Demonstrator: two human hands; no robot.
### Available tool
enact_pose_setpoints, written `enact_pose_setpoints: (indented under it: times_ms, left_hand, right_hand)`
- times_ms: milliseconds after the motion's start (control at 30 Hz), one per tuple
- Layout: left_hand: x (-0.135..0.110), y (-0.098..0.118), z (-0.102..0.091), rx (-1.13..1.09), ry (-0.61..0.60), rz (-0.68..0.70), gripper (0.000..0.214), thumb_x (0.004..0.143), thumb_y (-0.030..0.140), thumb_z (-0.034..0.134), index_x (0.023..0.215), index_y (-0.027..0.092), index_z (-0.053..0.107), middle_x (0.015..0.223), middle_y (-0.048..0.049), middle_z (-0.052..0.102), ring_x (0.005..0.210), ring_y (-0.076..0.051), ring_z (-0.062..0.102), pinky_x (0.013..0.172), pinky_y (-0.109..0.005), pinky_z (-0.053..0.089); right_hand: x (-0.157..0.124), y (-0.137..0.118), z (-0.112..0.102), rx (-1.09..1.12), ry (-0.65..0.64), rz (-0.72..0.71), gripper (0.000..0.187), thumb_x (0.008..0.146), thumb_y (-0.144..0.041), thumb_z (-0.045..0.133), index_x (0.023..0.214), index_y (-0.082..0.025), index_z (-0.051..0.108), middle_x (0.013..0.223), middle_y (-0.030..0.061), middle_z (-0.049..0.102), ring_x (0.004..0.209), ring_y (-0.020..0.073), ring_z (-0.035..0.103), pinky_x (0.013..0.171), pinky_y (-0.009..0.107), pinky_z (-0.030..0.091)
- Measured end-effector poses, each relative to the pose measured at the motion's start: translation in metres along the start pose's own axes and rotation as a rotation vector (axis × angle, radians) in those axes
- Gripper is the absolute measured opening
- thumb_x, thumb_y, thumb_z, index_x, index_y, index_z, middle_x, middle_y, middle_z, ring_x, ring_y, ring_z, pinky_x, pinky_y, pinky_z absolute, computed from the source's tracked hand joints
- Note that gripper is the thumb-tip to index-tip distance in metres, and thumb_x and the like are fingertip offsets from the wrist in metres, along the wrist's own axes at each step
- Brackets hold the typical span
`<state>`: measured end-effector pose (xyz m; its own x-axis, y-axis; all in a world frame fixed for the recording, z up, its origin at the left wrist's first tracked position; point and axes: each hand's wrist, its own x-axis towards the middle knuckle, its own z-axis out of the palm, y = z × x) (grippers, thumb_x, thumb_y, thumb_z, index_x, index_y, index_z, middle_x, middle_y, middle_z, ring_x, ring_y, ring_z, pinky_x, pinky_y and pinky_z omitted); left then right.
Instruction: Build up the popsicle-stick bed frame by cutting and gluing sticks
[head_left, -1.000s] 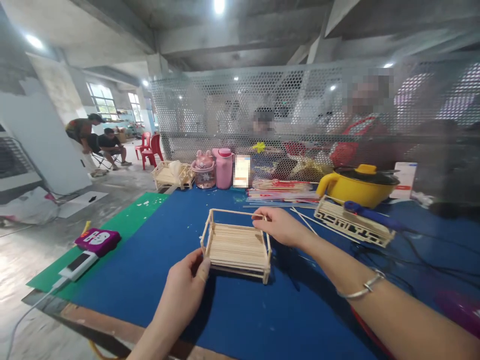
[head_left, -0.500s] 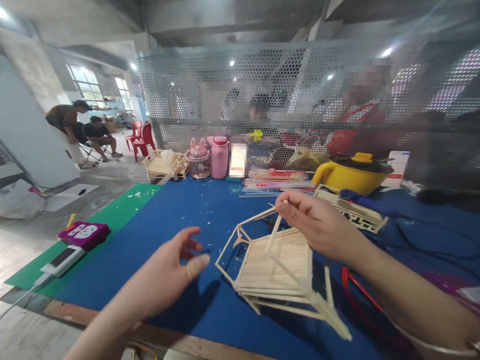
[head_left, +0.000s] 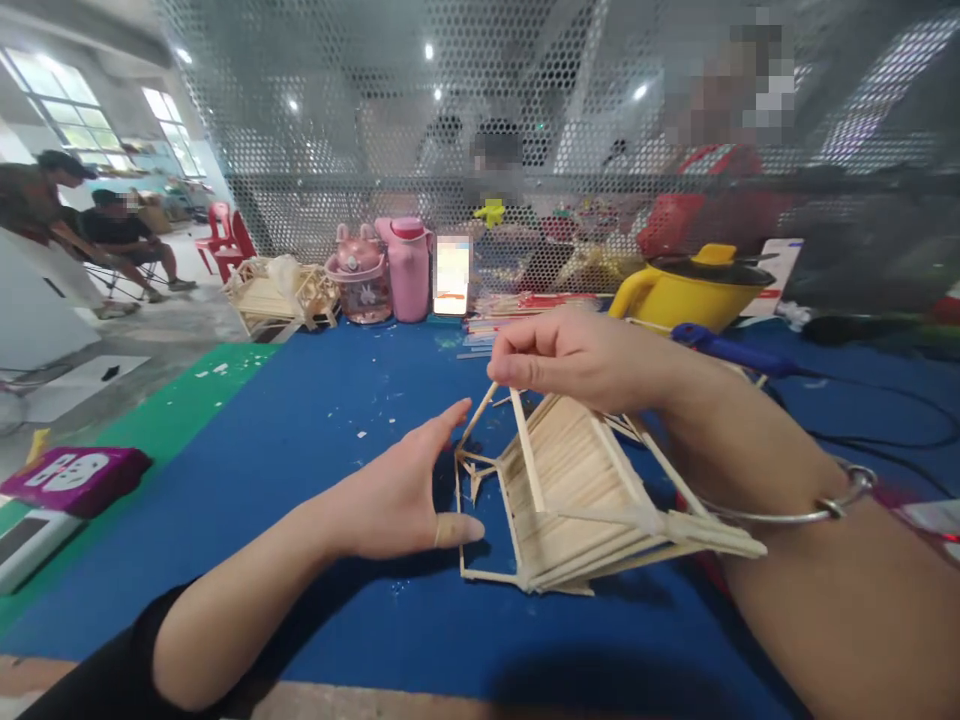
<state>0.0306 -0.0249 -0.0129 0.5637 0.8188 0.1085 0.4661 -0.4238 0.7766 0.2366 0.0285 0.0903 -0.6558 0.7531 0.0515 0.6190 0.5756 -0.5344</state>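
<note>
A small model built of pale wooden sticks (head_left: 577, 470) is tilted over the blue table, with a slatted panel and an open stick frame at its left end. My right hand (head_left: 577, 360) is closed on it, thumb and fingertips pinching the top where two sticks meet. My left hand (head_left: 397, 490) is open beside the frame's left end, fingers and thumb spread on either side of a thin upright stick. Whether the left thumb touches that stick, I cannot tell. A bandage-like strip (head_left: 448, 531) wraps the left thumb.
Behind stand another stick model (head_left: 262, 295), a pink jar (head_left: 365, 285), a pink bottle (head_left: 409, 270), a lit phone (head_left: 451, 275) and a yellow pot (head_left: 697, 290). A blue glue gun-like tool (head_left: 735, 350) trails a cable at right. A purple box (head_left: 75, 478) lies left. People sit beyond the mesh screen (head_left: 360, 130).
My right hand has tipped the stick model up and shifted its grip point left. My left hand has moved right to the frame's end. The camera view has tilted down and turned right.
</note>
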Motion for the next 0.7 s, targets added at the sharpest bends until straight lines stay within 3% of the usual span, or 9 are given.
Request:
enact_pose_setpoints:
  times_ms: [233,367,467,567,633,700]
  left_hand:
    - [0.005,0.003,0.016,-0.030,0.094,-0.076,0.092,0.067,0.022,0.069,0.145,0.026,0.019,0.133,-0.0131,0.050,0.114,-0.031,0.053,0.098,-0.051,0.040]
    - [0.010,0.004,0.016,-0.071,0.200,-0.154,0.075,0.075,0.030,0.064,0.141,0.026,0.029,0.125,-0.0108,0.057,0.102,-0.027,0.060,0.091,-0.048,0.045]
    - [0.012,0.007,0.008,-0.115,0.168,-0.066,0.042,0.082,0.035,0.057,0.122,0.024,0.055,0.116,-0.0086,0.063,0.099,-0.026,0.061,0.090,-0.045,0.046]
    - [0.011,0.013,0.000,-0.249,0.085,0.092,0.025,0.079,0.039,0.059,0.096,0.022,0.068,0.121,-0.0072,0.061,0.110,-0.028,0.056,0.095,-0.043,0.043]
    - [0.009,0.019,-0.005,-0.383,0.068,0.162,0.030,0.072,0.049,0.064,0.082,0.021,0.069,0.124,-0.0073,0.058,0.116,-0.032,0.051,0.097,-0.045,0.042]
    - [0.008,0.024,-0.009,-0.517,0.050,0.154,0.047,0.062,0.063,0.066,0.083,0.021,0.069,0.118,-0.0101,0.060,0.117,-0.035,0.051,0.094,-0.048,0.043]
  right_hand:
    - [0.008,0.004,0.002,-0.037,-0.003,-0.037,0.051,0.076,-0.067,0.050,0.066,-0.017,0.056,0.053,-0.0056,0.038,0.047,0.0052,0.032,0.044,0.021,0.021]
    - [0.004,0.008,-0.001,0.025,0.034,-0.096,0.049,0.076,-0.065,0.053,0.064,-0.017,0.058,0.055,-0.0053,0.038,0.049,0.0045,0.033,0.046,0.019,0.022]
    - [0.000,0.008,-0.005,0.102,0.012,-0.152,0.046,0.074,-0.062,0.057,0.063,-0.018,0.060,0.057,-0.0046,0.042,0.053,0.0058,0.038,0.049,0.020,0.026]
    - [0.000,0.000,-0.008,0.184,-0.061,-0.178,0.040,0.072,-0.056,0.062,0.061,-0.018,0.061,0.057,-0.0048,0.045,0.055,0.0066,0.041,0.051,0.020,0.030]
    - [0.001,-0.012,-0.010,0.288,-0.132,-0.187,0.034,0.072,-0.051,0.063,0.063,-0.019,0.061,0.058,-0.0054,0.048,0.056,0.0064,0.043,0.052,0.020,0.032]
    - [0.001,-0.025,-0.012,0.430,-0.217,-0.206,0.029,0.073,-0.047,0.064,0.066,-0.018,0.062,0.059,-0.0060,0.050,0.057,0.0064,0.046,0.054,0.019,0.035]
